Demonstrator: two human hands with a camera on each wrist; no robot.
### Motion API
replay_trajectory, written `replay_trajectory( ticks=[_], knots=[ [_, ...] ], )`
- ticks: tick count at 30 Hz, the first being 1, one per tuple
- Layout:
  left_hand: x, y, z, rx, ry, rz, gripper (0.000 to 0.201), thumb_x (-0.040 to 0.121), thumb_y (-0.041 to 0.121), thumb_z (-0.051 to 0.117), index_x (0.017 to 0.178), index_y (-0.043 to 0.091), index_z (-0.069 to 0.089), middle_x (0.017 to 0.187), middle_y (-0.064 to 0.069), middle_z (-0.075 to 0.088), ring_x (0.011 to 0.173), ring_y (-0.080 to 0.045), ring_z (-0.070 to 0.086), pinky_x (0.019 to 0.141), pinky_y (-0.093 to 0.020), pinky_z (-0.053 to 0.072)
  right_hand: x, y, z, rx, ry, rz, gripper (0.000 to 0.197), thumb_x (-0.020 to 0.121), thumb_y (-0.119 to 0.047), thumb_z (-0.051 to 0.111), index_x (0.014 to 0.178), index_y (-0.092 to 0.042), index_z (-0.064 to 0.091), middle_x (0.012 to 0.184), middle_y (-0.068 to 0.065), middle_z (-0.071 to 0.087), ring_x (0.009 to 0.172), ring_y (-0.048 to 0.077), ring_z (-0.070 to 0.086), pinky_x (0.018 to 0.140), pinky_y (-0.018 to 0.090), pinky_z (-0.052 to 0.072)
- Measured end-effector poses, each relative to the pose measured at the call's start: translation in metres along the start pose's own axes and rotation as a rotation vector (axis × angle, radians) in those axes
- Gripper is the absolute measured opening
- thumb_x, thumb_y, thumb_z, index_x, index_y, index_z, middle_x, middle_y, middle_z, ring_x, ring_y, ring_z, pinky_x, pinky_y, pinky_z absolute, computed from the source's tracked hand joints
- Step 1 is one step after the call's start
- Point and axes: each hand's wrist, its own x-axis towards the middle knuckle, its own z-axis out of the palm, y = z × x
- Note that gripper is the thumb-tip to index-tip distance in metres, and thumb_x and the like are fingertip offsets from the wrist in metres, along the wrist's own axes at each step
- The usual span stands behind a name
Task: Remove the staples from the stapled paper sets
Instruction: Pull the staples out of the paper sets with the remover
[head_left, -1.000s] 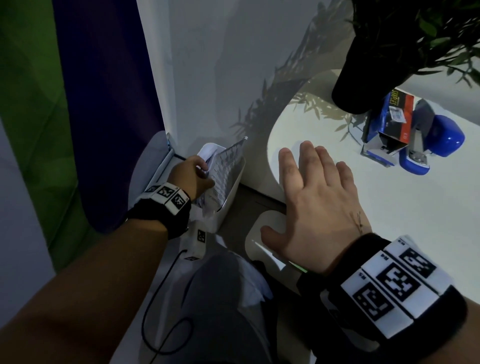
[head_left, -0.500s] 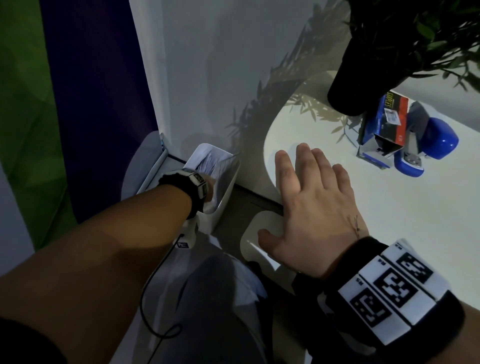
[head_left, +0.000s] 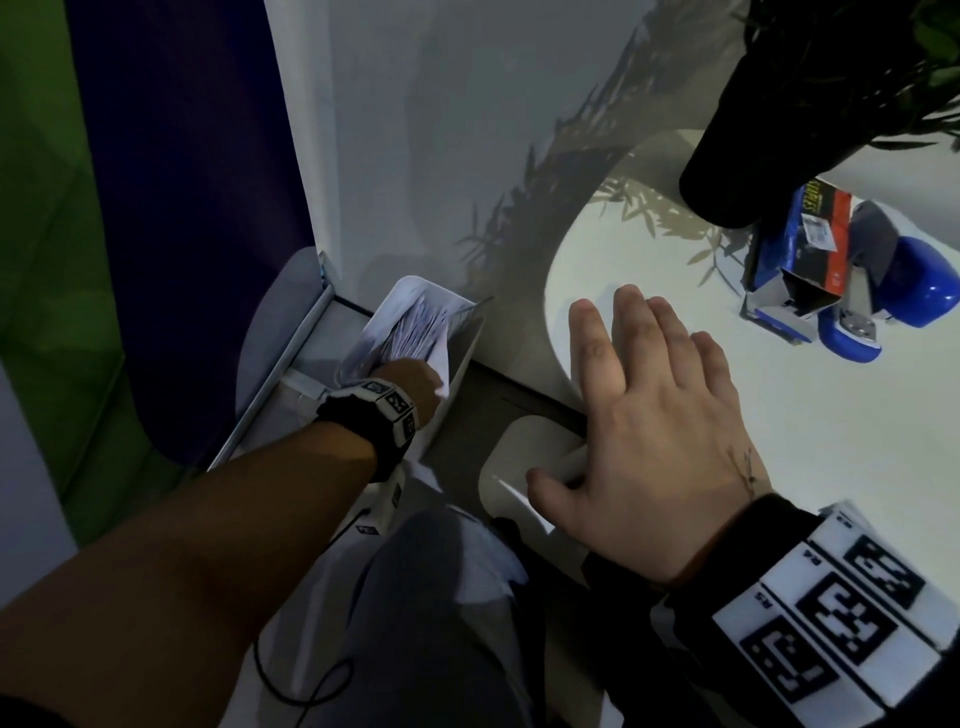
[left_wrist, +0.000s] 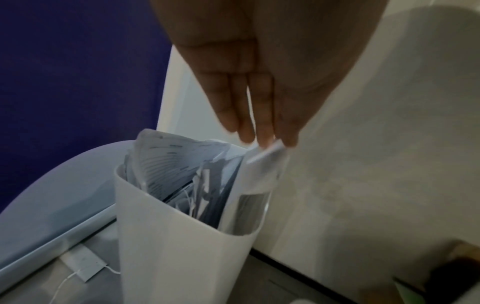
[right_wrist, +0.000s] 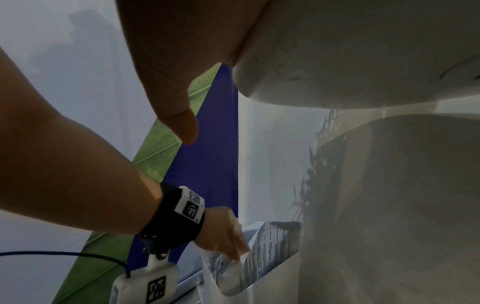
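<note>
- The left hand (head_left: 410, 382) reaches down to a white bin (head_left: 457, 374) on the floor beside the desk (head_left: 831, 415).
- In the left wrist view its fingers (left_wrist: 262, 115) are straight and close together, their tips touching the top edge of a paper sheet (left_wrist: 259, 174) that stands at the right side of the bin (left_wrist: 182, 236); they curl round nothing, so the hand is released.
- The bin is stuffed with printed papers (head_left: 415, 332), some sticking up above its rim; the right wrist view shows a printed sheet (right_wrist: 275, 251) leaning against the bin's far wall.
- The right hand (head_left: 649, 447) lies flat at the rounded edge of the desk, fingers (head_left: 639, 338) spread and relaxed, thumb hanging over the edge, holding nothing.
- Further back on the desk, well apart from that hand, a blue stapler (head_left: 893, 306) lies with an open box of staples (head_left: 810, 244) against it.
- A dark plant pot (head_left: 753, 150) stands just behind them.
- No staple can be made out on any paper.
</note>
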Motion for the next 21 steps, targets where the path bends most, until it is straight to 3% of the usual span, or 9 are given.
replay_trajectory(
  ticks=[2, 4, 7, 8, 10, 13, 15, 18, 21],
  knots=[
    [0.001, 0.0, 0.006, 0.094, -0.101, 0.017, 0.03, 0.095, 0.026, 0.045, 0.121, 0.017, 0.055, 0.129, -0.005, 0.054, 0.118, -0.024, 0.052, 0.097, -0.037, 0.044, 0.0, 0.0, 0.0, -0.001, -0.006, 0.006, 0.106, 0.054, -0.067, 0.042, 0.141, -0.007, 0.036, 0.142, 0.027, 0.04, 0.131, 0.044, 0.039, 0.103, 0.059, 0.034],
    [0.0, 0.0, 0.014, -0.005, -0.092, -0.011, 0.041, 0.093, 0.033, 0.049, 0.131, 0.019, 0.045, 0.136, -0.006, 0.046, 0.122, -0.025, 0.047, 0.099, -0.037, 0.041, -0.001, 0.001, 0.0, -0.004, -0.009, 0.008, 0.105, 0.055, -0.067, 0.037, 0.141, -0.007, 0.035, 0.142, 0.027, 0.04, 0.131, 0.044, 0.038, 0.104, 0.059, 0.034],
    [-0.003, 0.008, 0.014, -0.159, 0.18, -0.036, 0.077, 0.086, 0.035, 0.064, 0.147, 0.02, 0.02, 0.149, -0.011, 0.026, 0.127, -0.029, 0.043, 0.102, -0.036, 0.038, -0.001, 0.002, 0.0, -0.014, -0.006, 0.003, 0.107, 0.055, -0.068, 0.043, 0.142, -0.007, 0.034, 0.143, 0.027, 0.039, 0.132, 0.043, 0.037, 0.104, 0.059, 0.034],
    [-0.005, 0.01, 0.012, -0.138, 0.265, -0.018, 0.081, 0.084, 0.032, 0.067, 0.148, 0.02, 0.018, 0.149, -0.013, 0.024, 0.123, -0.03, 0.047, 0.099, -0.034, 0.041, -0.001, 0.003, 0.0, -0.018, -0.003, -0.001, 0.108, 0.054, -0.068, 0.048, 0.143, -0.007, 0.033, 0.143, 0.027, 0.038, 0.132, 0.043, 0.037, 0.104, 0.059, 0.033],
    [0.002, 0.009, 0.016, -0.082, 0.322, 0.022, 0.07, 0.088, 0.024, 0.062, 0.146, 0.019, 0.024, 0.144, -0.016, 0.031, 0.107, -0.031, 0.058, 0.088, -0.032, 0.047, -0.001, 0.003, 0.001, -0.028, -0.003, -0.008, 0.111, 0.052, -0.067, 0.054, 0.143, -0.007, 0.033, 0.143, 0.027, 0.038, 0.132, 0.044, 0.037, 0.104, 0.059, 0.033],
    [0.013, 0.005, 0.01, -0.002, 0.145, -0.02, 0.04, 0.089, 0.02, 0.053, 0.128, 0.014, 0.045, 0.124, -0.011, 0.047, 0.103, -0.031, 0.059, 0.086, -0.037, 0.05, -0.001, 0.003, 0.001, -0.038, 0.001, -0.012, 0.112, 0.051, -0.067, 0.055, 0.143, -0.006, 0.033, 0.143, 0.028, 0.037, 0.132, 0.044, 0.036, 0.104, 0.059, 0.032],
    [0.027, -0.005, 0.016, 0.011, -0.038, -0.049, 0.037, 0.088, 0.026, 0.053, 0.124, 0.018, 0.051, 0.125, -0.008, 0.052, 0.11, -0.029, 0.056, 0.092, -0.041, 0.048, -0.001, 0.003, 0.001, -0.043, 0.002, -0.014, 0.112, 0.051, -0.067, 0.055, 0.143, -0.006, 0.033, 0.143, 0.028, 0.037, 0.132, 0.044, 0.037, 0.104, 0.059, 0.033],
    [0.048, -0.022, 0.039, 0.035, -0.291, -0.069, 0.04, 0.077, 0.046, 0.059, 0.114, 0.032, 0.055, 0.122, 0.006, 0.058, 0.105, -0.018, 0.059, 0.088, -0.039, 0.051, -0.002, 0.003, 0.002, -0.039, 0.014, -0.015, 0.112, 0.051, -0.066, 0.055, 0.142, -0.005, 0.034, 0.142, 0.029, 0.039, 0.131, 0.045, 0.038, 0.103, 0.06, 0.034],
    [0.027, -0.018, 0.027, 0.03, -0.209, -0.156, 0.064, 0.075, 0.048, 0.067, 0.131, 0.026, 0.046, 0.132, 0.001, 0.049, 0.118, -0.026, 0.052, 0.093, -0.043, 0.047, -0.002, 0.004, 0.001, -0.033, 0.02, -0.018, 0.11, 0.051, -0.066, 0.054, 0.142, -0.006, 0.035, 0.142, 0.028, 0.04, 0.131, 0.044, 0.038, 0.103, 0.059, 0.034]
  ],
)
